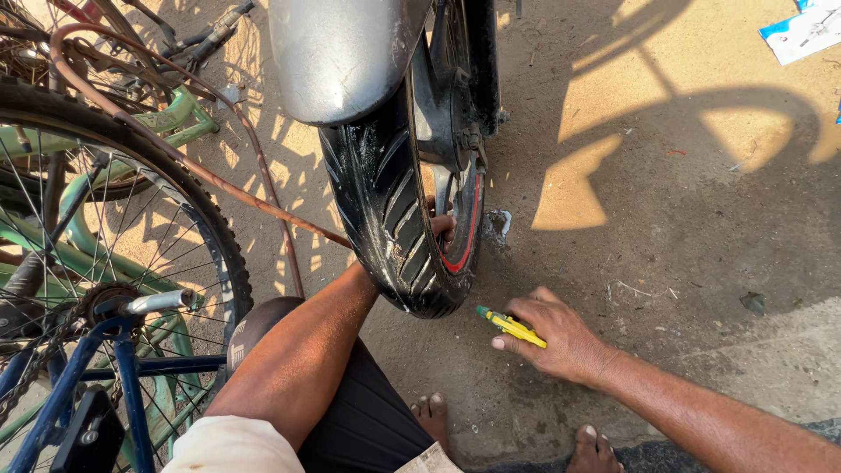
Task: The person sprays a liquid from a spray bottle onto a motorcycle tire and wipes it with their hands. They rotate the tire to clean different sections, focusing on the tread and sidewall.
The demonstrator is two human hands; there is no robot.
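Head view looks down at a black motorcycle tyre point(394, 219) standing upright on sandy ground point(683, 228). Its rubber is glossy and grooved, scuffed with pale dust, and the rim carries a red stripe. A grey metal mudguard point(342, 52) curves over the top of the tyre and hides its upper part. The left hand point(442, 226) reaches behind the tyre; only a few fingertips show through the wheel opening, pressed against the rim, so its grip cannot be told. The right hand point(561, 337) rests low on the ground just right of the tyre, fingers closed around one yellow screwdriver point(512, 327) with a green tip that points toward the tyre. Left of the tyre stand bicycles: a spoked wheel point(114, 228) with knobbly tread, green frame tubes and a blue fork. One thin rusty-brown hose point(254, 201) runs from them across to the tyre. Below the tyre, two bare feet point(434, 416) touch the ground.
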